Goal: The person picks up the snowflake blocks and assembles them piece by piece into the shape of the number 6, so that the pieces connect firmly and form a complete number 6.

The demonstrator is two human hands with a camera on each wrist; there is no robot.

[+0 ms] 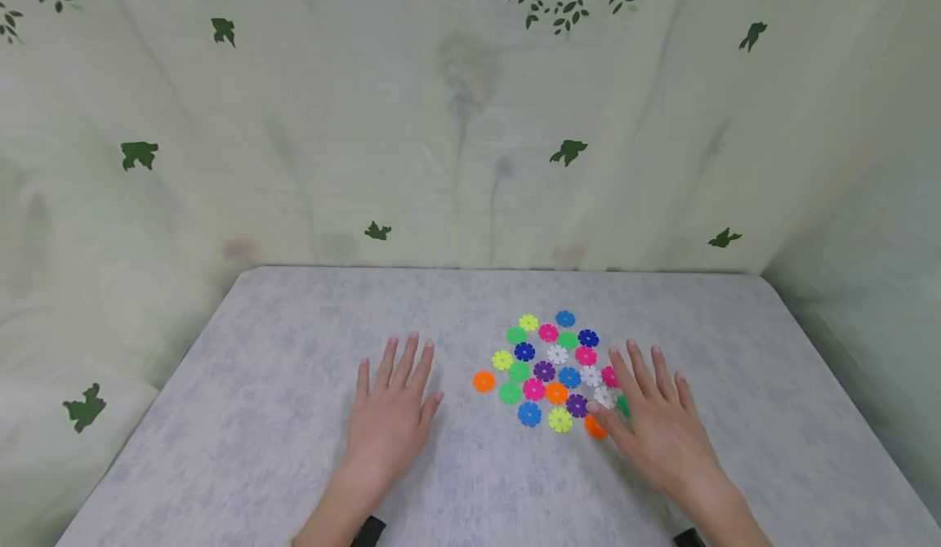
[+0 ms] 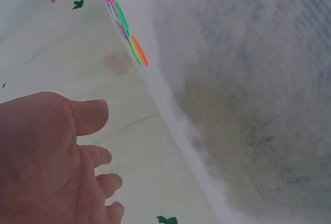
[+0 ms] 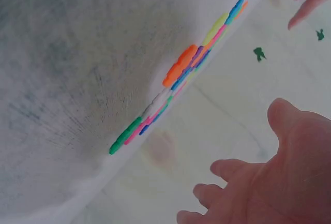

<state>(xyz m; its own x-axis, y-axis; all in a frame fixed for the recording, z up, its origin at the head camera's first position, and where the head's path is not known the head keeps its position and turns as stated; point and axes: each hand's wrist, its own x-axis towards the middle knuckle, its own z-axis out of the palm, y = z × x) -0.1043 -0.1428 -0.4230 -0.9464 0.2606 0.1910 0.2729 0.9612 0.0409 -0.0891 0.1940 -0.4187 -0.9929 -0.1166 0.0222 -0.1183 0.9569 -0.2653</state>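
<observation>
Many small notched plastic discs, shaped like flowers or snowflakes, lie flat on the table right of its middle; among them are a purple disc (image 1: pixel 544 371), a yellow disc (image 1: pixel 560 420) and a green disc (image 1: pixel 510 393). My left hand (image 1: pixel 392 429) is held palm down with fingers spread, left of the discs and apart from them. Over the right edge of the group hovers my right hand (image 1: pixel 662 433), fingers straight and holding nothing. It partly hides an orange disc (image 1: pixel 596 427) and a dark green disc (image 1: pixel 623 405). Both wrist views show bare palms above the table.
The grey mottled table (image 1: pixel 243 449) has rounded far corners. Behind it and along both sides hangs a pale curtain (image 1: pixel 331 122) printed with green birds and leaves. An orange disc (image 1: pixel 483 381) lies at the group's left edge, nearest the left hand.
</observation>
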